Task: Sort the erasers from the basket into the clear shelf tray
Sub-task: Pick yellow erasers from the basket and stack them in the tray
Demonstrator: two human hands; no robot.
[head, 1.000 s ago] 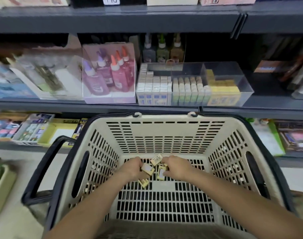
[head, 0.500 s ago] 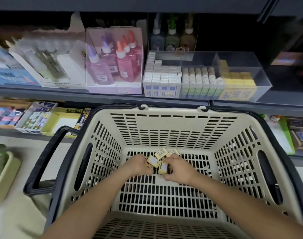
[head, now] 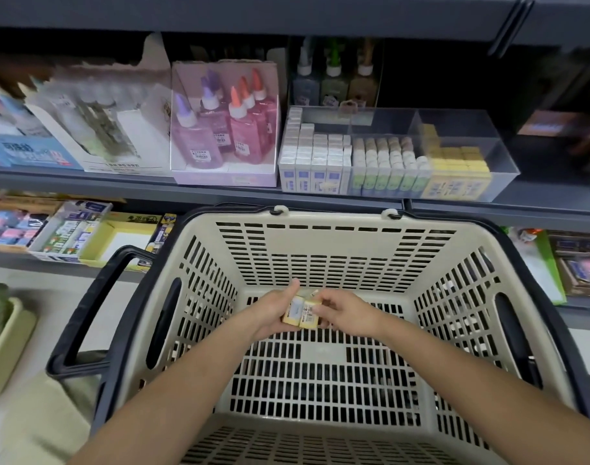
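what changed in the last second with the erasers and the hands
The erasers, loose and fanned out between the hands a second ago, are now gathered into one tight block. The left hand grips it from the left, thumb up; the right hand pinches it from the right. The basket and the clear shelf tray stayed as they were.
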